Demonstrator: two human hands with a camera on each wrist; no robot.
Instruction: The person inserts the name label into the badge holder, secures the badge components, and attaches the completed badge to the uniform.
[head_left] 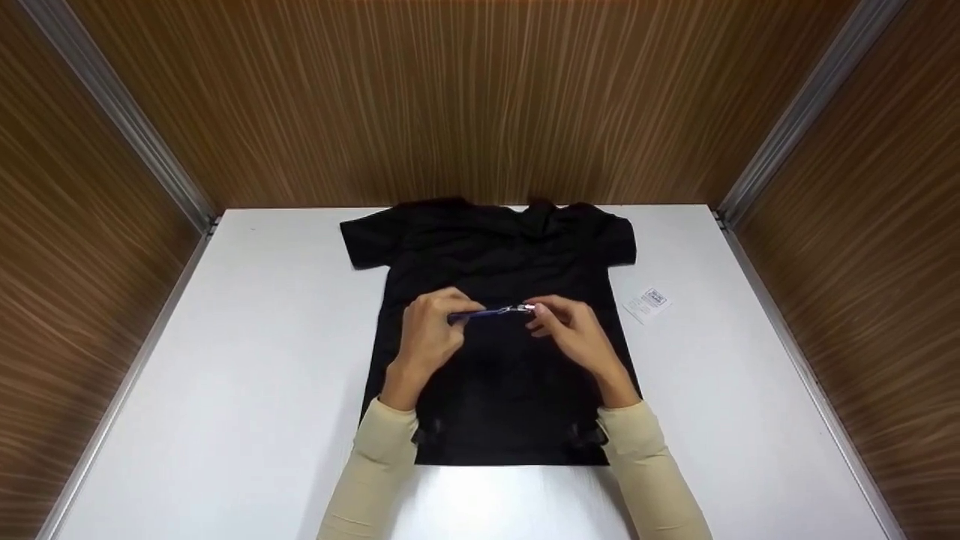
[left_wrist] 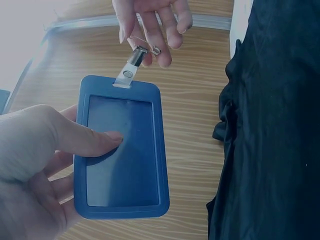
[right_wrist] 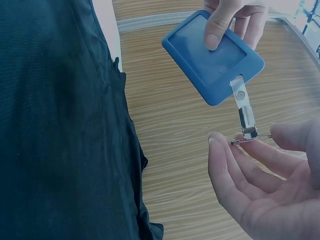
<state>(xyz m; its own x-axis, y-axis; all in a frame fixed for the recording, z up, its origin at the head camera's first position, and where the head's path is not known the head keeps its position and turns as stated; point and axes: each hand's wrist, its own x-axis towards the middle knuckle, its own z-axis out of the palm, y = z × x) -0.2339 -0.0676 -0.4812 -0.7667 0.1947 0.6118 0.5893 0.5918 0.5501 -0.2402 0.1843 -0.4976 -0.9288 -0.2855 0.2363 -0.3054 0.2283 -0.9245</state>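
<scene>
My left hand (head_left: 433,330) grips a blue badge holder (left_wrist: 125,175), its thumb lying across the clear window and its fingers behind. From the holder's slot a clear snap strap (right_wrist: 240,94) leads to a metal clip (right_wrist: 247,120) with a thin safety pin (right_wrist: 257,137) at its end. The right hand (head_left: 581,337) holds that pin, with the thumb at one end and fingertips at the other. Both hands are above a black T-shirt (head_left: 499,405), which lies spread out with its sleeves toward the back wall.
A small white printed card (head_left: 646,304) lies right of the shirt on the white table (head_left: 750,420). Wood-grain panels (head_left: 465,97) enclose the table at the back and on both sides, with metal strips (head_left: 135,120) at the corners.
</scene>
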